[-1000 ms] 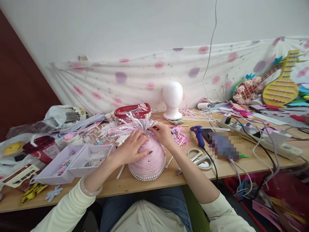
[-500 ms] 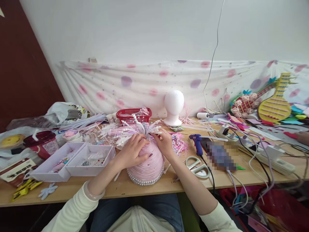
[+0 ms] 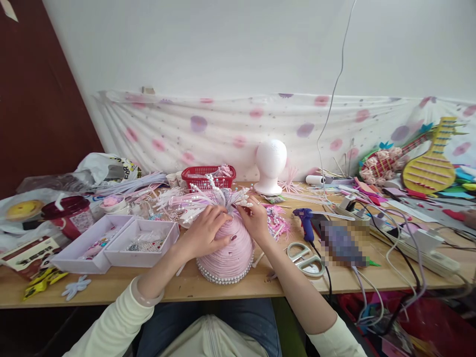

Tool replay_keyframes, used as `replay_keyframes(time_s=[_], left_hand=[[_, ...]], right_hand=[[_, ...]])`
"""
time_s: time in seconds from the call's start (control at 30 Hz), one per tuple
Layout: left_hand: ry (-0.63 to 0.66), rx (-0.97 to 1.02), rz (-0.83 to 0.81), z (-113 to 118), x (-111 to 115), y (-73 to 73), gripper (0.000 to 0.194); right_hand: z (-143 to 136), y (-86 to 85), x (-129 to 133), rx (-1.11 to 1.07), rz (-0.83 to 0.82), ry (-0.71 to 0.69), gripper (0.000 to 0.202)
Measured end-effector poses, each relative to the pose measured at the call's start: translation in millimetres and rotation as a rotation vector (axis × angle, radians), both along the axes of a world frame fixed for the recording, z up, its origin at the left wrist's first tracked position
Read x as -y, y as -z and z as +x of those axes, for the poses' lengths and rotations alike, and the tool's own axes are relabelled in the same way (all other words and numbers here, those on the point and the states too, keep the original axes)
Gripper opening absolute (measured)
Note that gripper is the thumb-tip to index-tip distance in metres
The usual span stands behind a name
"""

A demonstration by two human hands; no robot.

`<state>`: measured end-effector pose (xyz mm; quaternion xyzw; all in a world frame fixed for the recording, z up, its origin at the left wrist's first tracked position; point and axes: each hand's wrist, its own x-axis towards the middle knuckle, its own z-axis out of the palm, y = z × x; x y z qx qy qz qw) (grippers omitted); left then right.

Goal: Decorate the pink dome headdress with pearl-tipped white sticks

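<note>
Cream sleeves [image 3: 111, 320], pale left-wrist bangle [image 3: 148, 300], thin ring [image 3: 258, 204], dark nail polish [image 3: 233, 238], beige zip-front top [image 3: 210, 339] at six o'clock, blue jeans [image 3: 256, 315]

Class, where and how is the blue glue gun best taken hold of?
The glue gun is probably best gripped by its handle, coming from the table's front edge: the handle points that way, while the nozzle end faces left.

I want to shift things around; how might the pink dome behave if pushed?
The pink dome would probably hold its shape, as it looks evenly rounded. Its broad base suggests little tipping. The beaded stems on top look slender and splayed, so they might sway or bend.
</note>
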<state>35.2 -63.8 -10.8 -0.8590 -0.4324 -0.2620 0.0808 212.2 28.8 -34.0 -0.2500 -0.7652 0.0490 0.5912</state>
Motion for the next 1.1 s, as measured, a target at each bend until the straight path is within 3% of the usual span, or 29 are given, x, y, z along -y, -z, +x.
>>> replay_keyframes(time_s=[0.33,0.43,0.5,0.6,0.7,0.8,0.93,1.1], left_hand=[[0.038,0.192,0.128,2.0,1.1,6.6,0.037],[0.011,0.258,0.182,5.4,6.9,2.7,0.027],[-0.012,0.306,0.213,8.9,13.5,-8.4,0.015],[-0.063,0.351,0.19,16.9,23.5,-38.1,0.015],[-0.029,0.151,0.188,29.5,24.4,-71.1,0.025],[-0.033,-0.107,0.132,43.2,12.8,-90.1,0.033],[-0.107,-0.274,0.089,51.3,-7.5,-89.4,0.031],[-0.112,-0.159,0.181,45.2,-23.4,-76.1,0.026]], right_hand=[[-4.6,3.9,-6.6,-0.01,-0.138,-0.05,0.017],[-4.3,4.8,-6.9,-0.003,-0.132,-0.052,0.017],[-4.3,5.0,-7.2,0.0,-0.13,-0.053,0.016],[-4.4,4.8,-7.7,0.009,-0.141,-0.056,0.015],[-4.5,4.6,-8.5,0.025,-0.147,-0.061,0.013],[-4.4,4.3,-9.0,0.042,-0.139,-0.052,0.014],[-3.9,2.9,-8.5,0.069,-0.123,-0.032,0.016],[-4.8,2.4,-8.1,0.089,-0.113,-0.019,0.009]])
